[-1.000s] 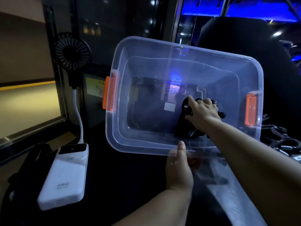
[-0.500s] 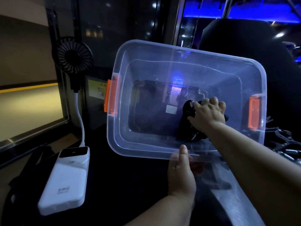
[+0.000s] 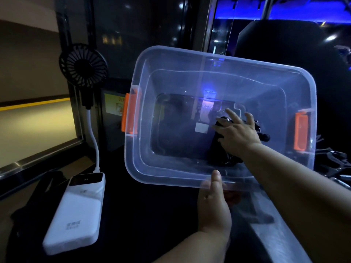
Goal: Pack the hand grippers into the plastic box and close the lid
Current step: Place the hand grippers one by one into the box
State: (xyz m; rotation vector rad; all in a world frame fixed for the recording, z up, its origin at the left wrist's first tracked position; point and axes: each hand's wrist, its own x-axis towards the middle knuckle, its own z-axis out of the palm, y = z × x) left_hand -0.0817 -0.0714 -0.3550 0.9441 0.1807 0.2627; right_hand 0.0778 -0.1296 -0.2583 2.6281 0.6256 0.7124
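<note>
Clear plastic box (image 3: 137,149), tilted: left hand (image 3: 212,207) grips near rim. Black hand gripper (image 3: 218,151) inside, right end; right hand (image 3: 237,134) upon it, fingers spread open.

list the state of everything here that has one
clear plastic box with orange latches, lid off, tilted towards the camera
black hand gripper, lying on the box floor
left hand, grips the box's near rim
right hand, open, fingers spread over the hand gripper
black fan, cabled to the white power bank
</note>
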